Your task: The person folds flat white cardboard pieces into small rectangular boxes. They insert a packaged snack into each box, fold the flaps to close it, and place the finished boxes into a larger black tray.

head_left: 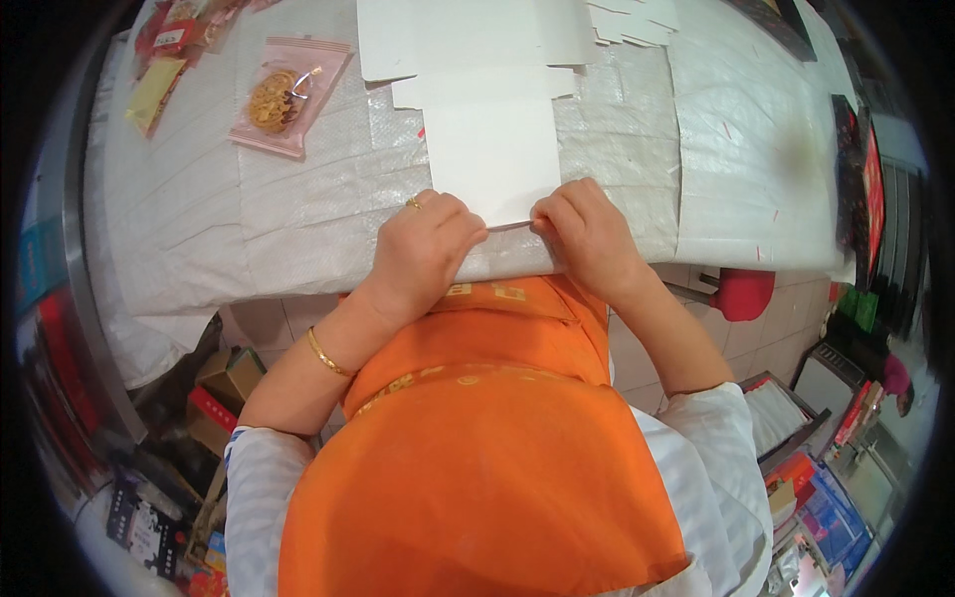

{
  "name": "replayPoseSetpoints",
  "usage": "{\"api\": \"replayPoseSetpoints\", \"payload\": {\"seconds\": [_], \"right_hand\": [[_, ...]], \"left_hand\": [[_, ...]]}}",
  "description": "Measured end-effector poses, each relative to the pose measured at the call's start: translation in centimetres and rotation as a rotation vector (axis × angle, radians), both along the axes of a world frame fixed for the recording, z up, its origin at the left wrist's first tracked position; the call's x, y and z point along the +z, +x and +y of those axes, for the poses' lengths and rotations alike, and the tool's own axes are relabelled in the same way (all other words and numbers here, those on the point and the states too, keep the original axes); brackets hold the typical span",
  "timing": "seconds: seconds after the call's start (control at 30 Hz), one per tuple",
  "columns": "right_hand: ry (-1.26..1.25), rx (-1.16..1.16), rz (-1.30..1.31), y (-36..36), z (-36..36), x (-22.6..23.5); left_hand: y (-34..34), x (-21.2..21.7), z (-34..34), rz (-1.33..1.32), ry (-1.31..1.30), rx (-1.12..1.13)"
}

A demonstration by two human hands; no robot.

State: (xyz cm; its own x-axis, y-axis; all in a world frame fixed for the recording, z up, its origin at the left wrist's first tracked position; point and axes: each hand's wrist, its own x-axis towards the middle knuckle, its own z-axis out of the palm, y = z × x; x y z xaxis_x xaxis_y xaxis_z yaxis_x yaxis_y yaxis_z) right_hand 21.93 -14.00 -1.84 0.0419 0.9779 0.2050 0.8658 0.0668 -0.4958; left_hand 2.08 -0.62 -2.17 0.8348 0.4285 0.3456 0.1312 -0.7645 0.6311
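A flat white cardboard box blank (487, 109) lies on the table covered in white woven sheeting (298, 219). My left hand (423, 244), with a ring and a gold bracelet, pinches the blank's near edge at the table's front. Close beside it, my right hand (587, 234) presses the same near edge. Both hands have fingers curled over the cardboard. An orange apron (477, 448) fills the lower middle of the view.
A pink packet of snacks (284, 95) lies at the back left, with more packets (164, 60) beyond it. More white blanks (637, 20) lie at the back right. A red stool (741, 294) stands below the table's right. Boxes and cartons (214, 388) crowd the floor.
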Motion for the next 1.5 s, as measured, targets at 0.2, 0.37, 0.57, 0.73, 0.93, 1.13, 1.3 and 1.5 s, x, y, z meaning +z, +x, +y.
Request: {"api": "replayPoseSetpoints", "payload": {"seconds": [0.2,0.37,0.57,0.73,0.93,1.13,1.3,1.5], "right_hand": [[-0.313,-0.136,0.219,0.5,2.0,2.6],[-0.530,-0.147,0.213,1.6,3.5,3.4],[-0.554,-0.104,0.172,2.6,3.5,3.1],[-0.397,-0.254,0.156,2.4,4.6,4.4],[-0.108,-0.337,-0.105,2.8,6.0,3.5],[0.156,-0.294,-0.106,4.3,10.9,4.1],[0.213,-0.300,-0.039,4.9,19.0,2.7],[0.171,-0.330,-0.161,5.1,24.9,-0.2]], "left_hand": [[0.7,1.0,1.0,0.211,-0.201,0.077],[1.6,1.9,2.7,0.425,-0.308,0.044],[2.0,1.1,2.8,0.464,-0.231,0.028],[2.3,1.0,1.2,0.345,-0.260,0.078],[4.9,2.8,-1.0,0.114,-0.250,-0.059],[3.0,2.8,5.0,0.030,0.183,0.382],[1.7,1.7,7.5,0.113,0.146,0.529],[1.3,-0.2,6.5,0.177,0.047,0.484]]}}
